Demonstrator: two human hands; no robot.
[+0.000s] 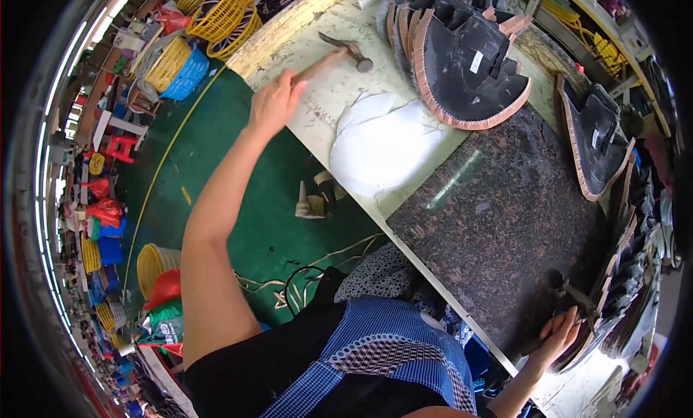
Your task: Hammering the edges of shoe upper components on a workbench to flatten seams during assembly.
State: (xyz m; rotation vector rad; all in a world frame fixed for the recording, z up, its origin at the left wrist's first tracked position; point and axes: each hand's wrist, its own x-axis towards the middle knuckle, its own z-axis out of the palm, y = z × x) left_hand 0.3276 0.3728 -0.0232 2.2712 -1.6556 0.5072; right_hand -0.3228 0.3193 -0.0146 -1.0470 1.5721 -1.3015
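Note:
My left hand (276,100) is closed round the wooden handle of a hammer (355,55) at the far left of the table, its metal head over the pale tabletop. At the near right, my right hand (557,336) has its fingers curled at a second, dark hammer (581,300); its handle is mostly hidden by the hand. Between the hands lie white, rounded, thin pieces (386,147), overlapping each other, and a dark speckled stone slab (498,216). Black curved pieces with pleated tan edges (473,71) are piled at the slab's far end.
Another black piece with a tan edge (595,140) leans at the right, above a long row of stacked dark pieces (635,273). Yellow baskets (220,14) and a blue basket (186,75) stand at the far left. Cords (281,295) lie on the green floor (188,180).

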